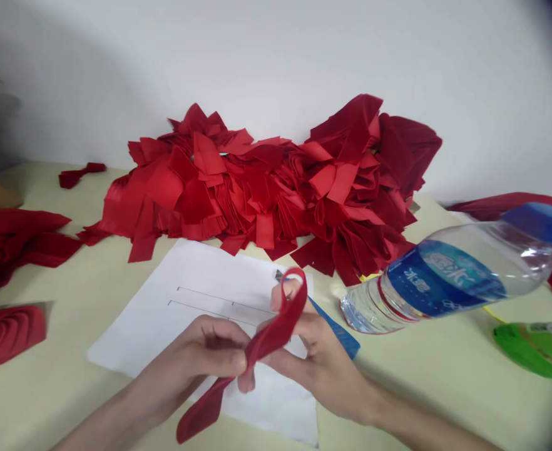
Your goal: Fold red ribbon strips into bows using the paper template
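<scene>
A red ribbon strip (269, 341) is held between my two hands above the white paper (149, 326). My left hand (201, 354) pinches its middle between thumb and fingers, and one end hangs down to the lower left. The upper part of the strip curls into a loop by the fingers of my right hand (320, 357), which grips it from the right side. Printed black lines show on the paper beneath. Part of my right hand's grip is hidden behind the strip.
Behind the paper lies a big heap of red fabric pieces (257, 188) against the wall. More red bundles (8, 335) are at left. A water bottle (445, 275) stands at right, near a green object (534, 351). A blue flat item (337, 329) lies behind my right hand.
</scene>
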Motion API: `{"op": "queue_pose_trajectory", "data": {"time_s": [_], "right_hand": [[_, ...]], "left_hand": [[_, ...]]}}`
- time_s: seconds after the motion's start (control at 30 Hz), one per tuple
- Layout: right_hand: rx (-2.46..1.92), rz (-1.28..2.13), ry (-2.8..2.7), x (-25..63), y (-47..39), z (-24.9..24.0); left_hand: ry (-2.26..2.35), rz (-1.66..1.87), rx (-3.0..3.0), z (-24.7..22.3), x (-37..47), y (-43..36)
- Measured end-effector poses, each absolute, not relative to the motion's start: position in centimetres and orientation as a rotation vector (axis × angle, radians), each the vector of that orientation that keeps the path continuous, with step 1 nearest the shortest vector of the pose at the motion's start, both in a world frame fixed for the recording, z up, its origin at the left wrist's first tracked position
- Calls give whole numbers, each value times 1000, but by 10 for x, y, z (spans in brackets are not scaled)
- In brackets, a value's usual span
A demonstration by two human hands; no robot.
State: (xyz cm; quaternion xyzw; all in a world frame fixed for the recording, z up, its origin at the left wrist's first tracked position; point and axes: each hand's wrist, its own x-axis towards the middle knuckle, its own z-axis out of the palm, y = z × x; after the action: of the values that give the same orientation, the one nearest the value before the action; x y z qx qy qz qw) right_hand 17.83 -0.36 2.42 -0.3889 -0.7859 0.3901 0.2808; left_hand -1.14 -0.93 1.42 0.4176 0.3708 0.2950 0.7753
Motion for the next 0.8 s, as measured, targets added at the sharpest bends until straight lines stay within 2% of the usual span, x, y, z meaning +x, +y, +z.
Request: {"op": "queue_pose_trajectory", "data": {"time_s": [0.17, 0.33, 0.53, 0.8], "right_hand": [[-994, 1117, -2055, 186, 16, 12], [-956, 1596, -1981, 195, 37, 19], [-1054, 926, -2485, 194, 30, 22], [-971, 602, -2526, 190, 26, 16]], "left_hand": [[1037, 403, 1339, 13, -11, -13], [1246, 736, 2133, -9, -7, -17], [1265, 691, 2270, -17, -15, -8], [1288, 698, 2433, -9, -26, -1]]}}
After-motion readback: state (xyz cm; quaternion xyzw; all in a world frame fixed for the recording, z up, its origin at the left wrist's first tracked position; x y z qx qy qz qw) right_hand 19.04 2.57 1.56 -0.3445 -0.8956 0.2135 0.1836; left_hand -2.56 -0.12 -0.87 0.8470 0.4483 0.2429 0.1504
